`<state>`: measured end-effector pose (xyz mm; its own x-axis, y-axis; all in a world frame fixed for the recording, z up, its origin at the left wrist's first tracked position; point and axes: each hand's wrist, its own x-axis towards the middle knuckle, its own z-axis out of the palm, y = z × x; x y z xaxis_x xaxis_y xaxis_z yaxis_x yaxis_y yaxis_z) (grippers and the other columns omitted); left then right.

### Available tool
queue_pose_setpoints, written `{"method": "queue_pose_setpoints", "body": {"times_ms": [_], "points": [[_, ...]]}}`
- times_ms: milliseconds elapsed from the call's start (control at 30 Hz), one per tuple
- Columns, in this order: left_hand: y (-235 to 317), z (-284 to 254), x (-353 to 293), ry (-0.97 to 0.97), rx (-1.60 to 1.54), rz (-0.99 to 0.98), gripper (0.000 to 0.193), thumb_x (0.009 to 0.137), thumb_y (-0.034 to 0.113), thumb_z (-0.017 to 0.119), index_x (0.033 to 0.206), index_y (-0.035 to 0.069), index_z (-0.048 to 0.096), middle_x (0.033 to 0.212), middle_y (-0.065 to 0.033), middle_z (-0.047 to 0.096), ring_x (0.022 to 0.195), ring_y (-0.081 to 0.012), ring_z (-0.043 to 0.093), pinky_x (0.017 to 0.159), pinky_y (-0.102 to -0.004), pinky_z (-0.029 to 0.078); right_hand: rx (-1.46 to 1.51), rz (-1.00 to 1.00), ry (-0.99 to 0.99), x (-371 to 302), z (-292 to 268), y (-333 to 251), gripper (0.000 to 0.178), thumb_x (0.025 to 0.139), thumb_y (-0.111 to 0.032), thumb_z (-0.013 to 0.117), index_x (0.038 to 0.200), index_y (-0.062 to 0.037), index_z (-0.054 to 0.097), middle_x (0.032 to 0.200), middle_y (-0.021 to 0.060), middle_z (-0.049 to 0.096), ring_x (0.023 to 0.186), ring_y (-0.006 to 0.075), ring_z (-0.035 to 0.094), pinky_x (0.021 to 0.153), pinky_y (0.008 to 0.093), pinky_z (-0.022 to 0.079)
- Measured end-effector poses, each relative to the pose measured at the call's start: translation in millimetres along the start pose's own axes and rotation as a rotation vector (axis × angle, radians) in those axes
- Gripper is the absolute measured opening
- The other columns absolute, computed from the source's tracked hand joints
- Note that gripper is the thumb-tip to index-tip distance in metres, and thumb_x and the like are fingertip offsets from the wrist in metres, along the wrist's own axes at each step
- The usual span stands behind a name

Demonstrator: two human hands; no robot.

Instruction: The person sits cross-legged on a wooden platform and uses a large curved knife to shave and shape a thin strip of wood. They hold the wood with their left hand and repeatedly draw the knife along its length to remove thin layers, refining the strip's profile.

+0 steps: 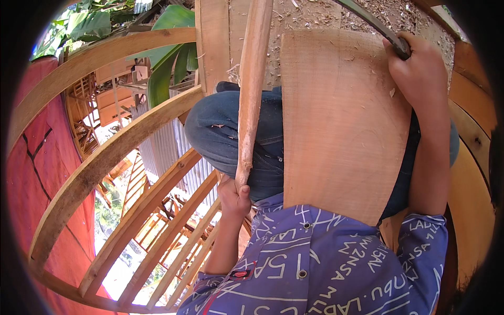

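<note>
My left hand is closed round the near end of a long, pale wooden stick, its thumb pressed along the wood. The stick runs up past my left knee and out of the upper edge. In my right hand is the thick end of a long, dark, slightly curved blade-like tool, which slants up to the left. Its far end is out of the picture. Between my arms a broad, flat wooden board lies across my lap, its near edge against my shirt. A small wood chip rests on it near my right wrist.
Wood shavings litter the planks ahead. Wooden rails curve along the left, with corrugated metal sheets and a lower structure beyond them. A large green leaf hangs by the rail. Wooden planks stand at the right.
</note>
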<state>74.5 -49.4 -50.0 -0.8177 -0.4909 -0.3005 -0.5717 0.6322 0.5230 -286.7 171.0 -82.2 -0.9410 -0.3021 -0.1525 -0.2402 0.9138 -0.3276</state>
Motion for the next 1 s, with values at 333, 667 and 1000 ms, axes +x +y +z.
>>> {"method": "queue_pose_setpoints", "body": {"times_ms": [333, 667, 1000], "points": [[10, -3, 1, 0.005, 0.066, -0.013, 0.071, 0.088, 0.058, 0.044, 0.052, -0.002, 0.045, 0.053, -0.0192, 0.044, 0.059, -0.0382, 0.050, 0.054, -0.0438, 0.038, 0.062, -0.116, 0.122, 7, 3, 26, 0.026, 0.083, -0.027, 0.063, 0.096, -0.0047, 0.066, 0.078, 0.0196, 0.061, 0.072, 0.0370, 0.058, 0.063, 0.0394, 0.045], [3, 1, 0, 0.022, 0.060, 0.030, 0.066, 0.085, 0.057, 0.049, 0.054, 0.000, 0.049, 0.054, -0.0177, 0.047, 0.058, -0.0365, 0.050, 0.055, -0.0444, 0.039, 0.200, -0.073, 0.072, -2, -3, -3, 0.024, 0.079, -0.025, 0.065, 0.090, -0.0044, 0.066, 0.073, 0.0192, 0.060, 0.068, 0.0370, 0.058, 0.061, 0.0415, 0.045], [13, -4, 2, -0.027, 0.100, 0.001, 0.059, 0.084, 0.053, 0.053, 0.058, 0.000, 0.056, 0.054, -0.0164, 0.050, 0.055, -0.0358, 0.050, 0.053, -0.0434, 0.039, 0.164, -0.179, 0.121, 5, -2, 2, 0.025, 0.073, -0.022, 0.067, 0.093, -0.0062, 0.067, 0.075, 0.0159, 0.063, 0.073, 0.0362, 0.060, 0.063, 0.0390, 0.047]]}}
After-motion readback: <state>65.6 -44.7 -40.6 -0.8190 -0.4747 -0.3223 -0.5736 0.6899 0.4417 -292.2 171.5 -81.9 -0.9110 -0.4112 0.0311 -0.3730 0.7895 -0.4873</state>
